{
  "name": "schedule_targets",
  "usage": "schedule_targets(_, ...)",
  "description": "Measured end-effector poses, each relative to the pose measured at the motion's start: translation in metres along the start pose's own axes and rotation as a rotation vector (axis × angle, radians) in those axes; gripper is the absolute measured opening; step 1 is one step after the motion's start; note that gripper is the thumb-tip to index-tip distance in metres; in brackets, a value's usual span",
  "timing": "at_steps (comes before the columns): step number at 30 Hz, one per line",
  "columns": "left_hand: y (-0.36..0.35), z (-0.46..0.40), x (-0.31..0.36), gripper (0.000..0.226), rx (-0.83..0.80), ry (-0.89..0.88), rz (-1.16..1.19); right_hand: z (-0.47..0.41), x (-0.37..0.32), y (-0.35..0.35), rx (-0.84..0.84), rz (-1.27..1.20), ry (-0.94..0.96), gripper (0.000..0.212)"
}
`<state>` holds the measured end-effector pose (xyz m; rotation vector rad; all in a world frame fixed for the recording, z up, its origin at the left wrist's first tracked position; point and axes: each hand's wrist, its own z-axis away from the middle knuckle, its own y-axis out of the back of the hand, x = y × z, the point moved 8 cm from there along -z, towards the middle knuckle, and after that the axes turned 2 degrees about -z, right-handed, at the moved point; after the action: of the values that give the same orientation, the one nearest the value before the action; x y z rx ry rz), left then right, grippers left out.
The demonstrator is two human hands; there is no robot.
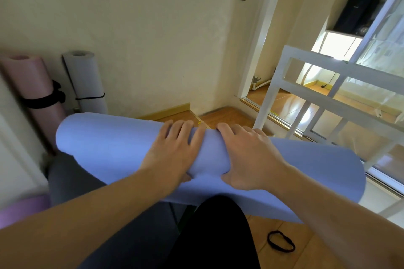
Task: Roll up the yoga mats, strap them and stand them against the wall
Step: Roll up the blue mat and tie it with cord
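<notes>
Blue mat (113,144): partly rolled, held up off the floor at mid-scene, in front of the person's dark-clothed legs
Long axis: runs left to right, the left end slightly farther and higher; the open left end faces the left wall
Material and shape: smooth, matte foam; a loose thick tube on the left, with a flat unrolled flap spreading out to the right and near side
Left hand (172,148): lies across the top of the roll, fingers spread and curving over the far side, thumb tucked under the near side; its grip holds the mat
Right hand (247,155): just beside the left hand, fingers bent over the far edge of the roll, thumb pressing in on the near side; its grip also holds the mat
Pink mat (32,85): rolled, upright against the far left wall, bound with a broad black strap (43,100)
Grey mat (87,81): rolled, upright just right of the pink one, bound with a thin black band (90,96)
Loose band (281,244): thin black loop lying flat on the wooden floor (284,231), near right
White frame (328,85): painted rails, far right
</notes>
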<state>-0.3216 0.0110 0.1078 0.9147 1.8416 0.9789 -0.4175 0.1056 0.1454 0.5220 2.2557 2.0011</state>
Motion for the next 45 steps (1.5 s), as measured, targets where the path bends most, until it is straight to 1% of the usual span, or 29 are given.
schedule_targets(2,-0.001,-0.005,-0.001,0.109,0.001,-0.013,0.02,0.002,-0.002,-0.002,-0.011,-0.017,0.002,0.091)
schedule_targets(4,0.001,-0.01,-0.004,0.093,-0.031,-0.024,0.051,0.004,-0.005,-0.006,-0.006,-0.005,0.022,0.106)
schedule_targets(7,0.007,-0.017,-0.01,0.091,-0.058,-0.035,0.127,0.008,-0.012,-0.007,0.035,0.122,0.045,0.127)
schedule_targets(9,0.008,-0.02,-0.012,0.095,-0.065,-0.046,0.191,0.007,-0.01,-0.008,0.03,0.19,0.0,0.131)
schedule_targets(12,0.009,-0.019,-0.012,0.099,-0.051,-0.037,0.22,0.005,-0.004,-0.006,0.063,0.178,-0.053,0.12)
schedule_targets(14,0.013,-0.014,-0.006,0.103,0.019,-0.042,0.171,0.004,0.0,-0.006,0.075,0.139,-0.057,0.107)
schedule_targets(16,0.013,-0.007,0.002,0.118,0.07,-0.042,0.076,0.002,0.003,-0.003,0.078,0.108,-0.062,0.094)
schedule_targets(18,0.011,-0.004,0.005,0.131,0.083,-0.02,0.008,-0.001,0.003,0.002,0.065,0.075,-0.074,0.087)
schedule_targets(20,0.011,-0.004,0.002,0.132,0.088,-0.008,-0.005,-0.002,-0.001,0.003,0.044,0.043,-0.073,0.082)
schedule_targets(22,0.01,-0.007,0.0,0.126,0.056,-0.03,-0.012,-0.001,-0.004,0.003,0.034,0.009,-0.064,0.079)
schedule_targets(24,0.009,-0.009,0.0,0.117,0.015,-0.055,-0.029,0.001,-0.006,0.002,0.028,-0.012,-0.041,0.085)
schedule_targets(26,0.009,-0.011,-0.003,0.106,-0.001,-0.055,-0.015,0.003,-0.008,0.002,0.028,0.023,-0.024,0.106)
schedule_targets(28,0.011,-0.015,-0.01,0.095,-0.02,-0.026,0.059,0.004,-0.01,0.0,0.026,0.128,-0.016,0.128)
schedule_targets(30,0.01,-0.017,-0.014,0.094,-0.072,-0.013,0.166,0.006,-0.012,-0.005,0.003,0.208,-0.027,0.138)
schedule_targets(32,0.004,-0.017,-0.013,0.095,-0.132,-0.037,0.235,0.007,-0.011,-0.01,0.007,0.234,-0.034,0.135)
schedule_targets(34,0.001,-0.014,-0.012,0.098,-0.145,-0.056,0.245,0.009,-0.012,-0.011,0.031,0.198,-0.026,0.123)
schedule_targets(36,0.006,-0.008,-0.009,0.103,-0.076,-0.073,0.195,0.008,-0.009,-0.011,0.047,0.161,-0.027,0.115)
schedule_targets(38,0.01,-0.003,-0.006,0.116,0.0,-0.067,0.115,0.005,-0.008,-0.01,0.048,0.143,-0.033,0.108)
schedule_targets(40,0.008,-0.001,-0.007,0.127,0.014,-0.02,0.04,0.002,-0.008,-0.006,0.042,0.12,-0.041,0.097)
schedule_targets(42,0.007,-0.002,-0.009,0.119,0.024,0.01,0.027,-0.001,-0.008,-0.003,0.034,0.096,-0.029,0.091)
schedule_targets(43,0.007,-0.003,-0.01,0.112,0.02,0.011,0.029,-0.002,-0.008,-0.002,0.031,0.08,-0.012,0.092)
schedule_targets(45,0.009,-0.006,-0.013,0.104,-0.011,0.006,0.036,-0.002,-0.008,-0.001,0.035,0.058,0.02,0.103)
